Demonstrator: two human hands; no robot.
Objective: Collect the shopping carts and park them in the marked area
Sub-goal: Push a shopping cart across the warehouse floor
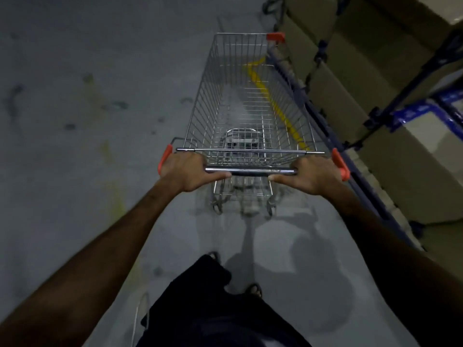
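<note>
Left hand (186, 171): fingers curled over the handle bar (250, 170), near its left end.
Right hand (313, 175): same grip near the right end, probably for straight steering.
Cart (250, 96): directly ahead of both hands, empty.
Yellow line (278, 106): on the floor beneath the basket, ahead-right.

cart (250, 96): shiny wire metal | floor (100, 71): matt, stained concrete
</note>
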